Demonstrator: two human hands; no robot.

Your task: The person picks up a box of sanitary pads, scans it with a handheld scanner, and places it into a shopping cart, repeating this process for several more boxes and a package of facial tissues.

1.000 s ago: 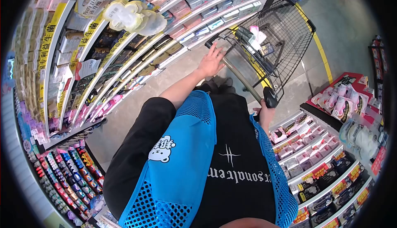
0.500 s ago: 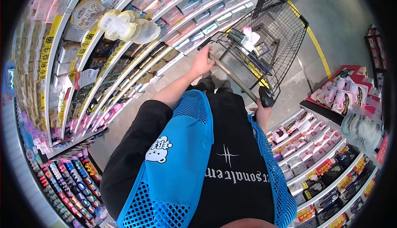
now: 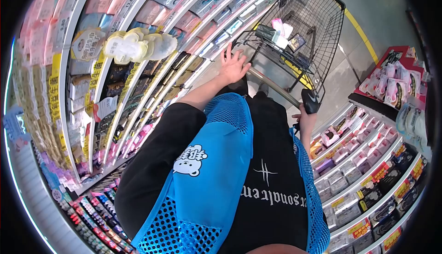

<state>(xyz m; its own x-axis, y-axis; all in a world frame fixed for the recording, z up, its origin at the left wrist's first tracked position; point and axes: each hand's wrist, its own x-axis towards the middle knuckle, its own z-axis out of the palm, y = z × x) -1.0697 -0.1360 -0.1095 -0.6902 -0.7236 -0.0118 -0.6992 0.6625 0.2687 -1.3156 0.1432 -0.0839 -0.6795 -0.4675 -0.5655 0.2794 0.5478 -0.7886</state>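
— Where does the cart [image 3: 340, 3] stand?
— Ahead of the person, beside stocked shelves [image 3: 131, 6], packages [image 3: 282, 29] inside.
— And the hands?
— Apart along the handle [image 3: 275, 87], likely for steering. The left hand [image 3: 234, 66] splays open, gripping nothing; the right hand [image 3: 307, 118] partly curls, its closure unclear.
— What differs?
— Half a second earlier, the left fingers curl over the handle.
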